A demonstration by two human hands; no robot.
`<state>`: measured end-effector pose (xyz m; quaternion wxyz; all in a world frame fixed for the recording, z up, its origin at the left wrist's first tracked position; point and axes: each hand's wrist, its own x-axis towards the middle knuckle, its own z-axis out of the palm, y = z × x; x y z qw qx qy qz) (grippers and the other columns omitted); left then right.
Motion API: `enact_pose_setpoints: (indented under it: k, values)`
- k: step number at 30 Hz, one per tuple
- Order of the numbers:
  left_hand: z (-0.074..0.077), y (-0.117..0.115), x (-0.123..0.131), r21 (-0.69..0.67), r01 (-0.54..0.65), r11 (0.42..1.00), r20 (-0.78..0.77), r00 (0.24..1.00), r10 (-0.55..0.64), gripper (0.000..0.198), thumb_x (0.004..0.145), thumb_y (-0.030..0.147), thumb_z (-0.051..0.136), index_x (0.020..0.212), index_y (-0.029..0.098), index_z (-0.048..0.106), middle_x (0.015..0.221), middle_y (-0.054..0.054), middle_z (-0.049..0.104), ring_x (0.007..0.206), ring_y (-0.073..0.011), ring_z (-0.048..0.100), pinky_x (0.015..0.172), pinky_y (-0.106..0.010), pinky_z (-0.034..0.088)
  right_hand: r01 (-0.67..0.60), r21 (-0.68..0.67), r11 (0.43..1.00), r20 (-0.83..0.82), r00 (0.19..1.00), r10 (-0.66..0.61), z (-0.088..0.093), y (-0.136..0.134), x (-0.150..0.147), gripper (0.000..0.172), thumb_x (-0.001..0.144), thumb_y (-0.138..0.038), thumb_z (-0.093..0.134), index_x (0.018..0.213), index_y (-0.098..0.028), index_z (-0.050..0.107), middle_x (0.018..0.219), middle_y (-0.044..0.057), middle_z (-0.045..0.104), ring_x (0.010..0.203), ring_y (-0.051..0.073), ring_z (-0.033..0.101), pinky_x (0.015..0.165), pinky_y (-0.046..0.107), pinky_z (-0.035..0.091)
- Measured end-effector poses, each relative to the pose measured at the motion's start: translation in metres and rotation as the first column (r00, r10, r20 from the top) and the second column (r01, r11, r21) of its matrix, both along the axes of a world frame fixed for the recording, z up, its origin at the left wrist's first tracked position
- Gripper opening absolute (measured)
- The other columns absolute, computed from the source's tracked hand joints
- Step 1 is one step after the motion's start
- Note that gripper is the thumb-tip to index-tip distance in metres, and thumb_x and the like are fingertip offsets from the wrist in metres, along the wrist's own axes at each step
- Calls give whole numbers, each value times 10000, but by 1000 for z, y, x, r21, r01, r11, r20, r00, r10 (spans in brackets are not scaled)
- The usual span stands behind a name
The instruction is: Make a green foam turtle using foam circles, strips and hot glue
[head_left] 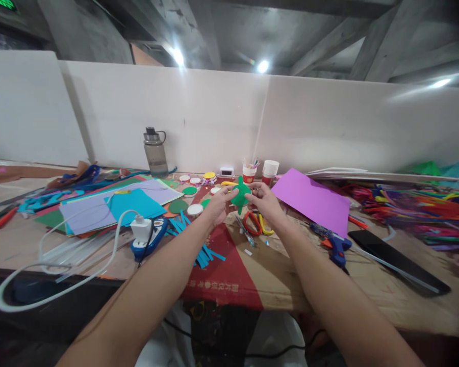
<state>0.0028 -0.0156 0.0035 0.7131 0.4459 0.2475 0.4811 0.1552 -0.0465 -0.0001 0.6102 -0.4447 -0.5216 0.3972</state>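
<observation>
Green paper or thin card, by the look of it, is what I've got between my hands: a green disc [240, 197] with a tab sticking up on top and another pointing down, held just above the middle of the desk [7, 250]. My left grip [225, 200] is pinching one edge and my right grip [254, 194] is pinching the opposite one. I'd guess it weighs next to nothing, bends easily and isn't slippery, so hold it lightly by the rim; those skinny tabs would probably crease if you grabbed them. Right under my hands are red-looped scissors [252, 233] with a yellow handle [266, 232] beside them, so going straight down there is a bit cluttered. Blue paper strips [203, 256] are strewn near my left forearm, while over on the right sit a purple sheet [313, 201] and a blue glue gun [338, 245], with its cord worth watching too, imo.
</observation>
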Motion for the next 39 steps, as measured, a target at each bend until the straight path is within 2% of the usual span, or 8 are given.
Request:
enact_pose_setpoints:
  k: [5, 10, 18, 22, 25, 28, 34, 39]
  values:
    - [2, 0, -1, -71, 51, 996, 10, 999, -50, 229, 802, 316, 729, 956, 161, 661, 825, -44, 716, 645, -143, 656, 551, -240, 510, -26, 17, 1000, -24, 999, 27, -1, 3, 6, 580, 623, -413, 713, 1153, -213, 592, 634, -92, 525, 515, 84, 486, 529, 246, 439]
    - [-4, 4, -1, -90, -14, 996, -50, 999, 9, 158, 823, 263, 709, 891, 128, 664, 787, -85, 734, 605, -154, 669, 584, -268, 555, -26, 9, 1000, 57, 998, 25, -5, 7, 11, 530, 677, -423, 668, 1164, -214, 645, 607, -81, 457, 538, 101, 483, 535, 254, 440]
    - [1, -2, 2, -106, -51, 993, -117, 992, 39, 120, 875, 228, 648, 833, 115, 658, 753, -80, 733, 570, -128, 658, 565, -240, 569, -13, 77, 997, 341, 940, -14, -4, 2, 12, 718, 656, -370, 776, 1323, -216, 559, 943, 21, 669, 770, 154, 592, 720, 305, 496]
    - [4, -4, 2, -125, -51, 991, -110, 993, 38, 162, 920, 248, 588, 881, 114, 671, 772, -87, 741, 585, -136, 669, 624, -270, 585, -30, 76, 997, 349, 937, 1, -7, 5, 13, 663, 690, -364, 758, 1308, -219, 564, 984, 32, 684, 812, 166, 610, 761, 319, 505]
    - [5, -3, 1, -157, -39, 987, -56, 998, 31, 299, 945, 381, 546, 871, 122, 675, 751, -86, 731, 570, -135, 653, 628, -284, 585, -62, 63, 996, 327, 944, 38, -12, 8, 14, 625, 717, -364, 740, 1300, -227, 562, 1030, 36, 687, 867, 174, 627, 804, 326, 509]
    - [3, -3, 0, -159, -28, 987, -39, 999, 22, 335, 907, 455, 594, 850, 134, 673, 757, -75, 721, 578, -128, 638, 591, -259, 568, -79, 46, 996, 332, 942, 59, -14, 8, 13, 613, 719, -362, 745, 1287, -217, 565, 1057, 45, 689, 896, 182, 634, 828, 337, 514]
    - [-3, -3, -1, -47, 0, 999, -161, 987, -8, 329, 626, 260, 874, 848, 133, 666, 766, -33, 696, 598, -109, 614, 576, -231, 534, -69, 115, 991, 544, 839, -5, 0, -7, 5, 587, 742, -293, 735, 1303, -227, 575, 1295, 75, 625, 1062, 198, 594, 952, 363, 463]
    - [-1, 4, -4, -71, -128, 989, -87, 989, 122, 340, 624, 221, 835, 903, 156, 651, 798, -4, 687, 648, -118, 626, 592, -240, 514, 63, 52, 997, 547, 834, -81, 10, -10, 11, 555, 805, -342, 679, 1328, -197, 563, 1039, 62, 669, 808, 165, 608, 764, 319, 493]
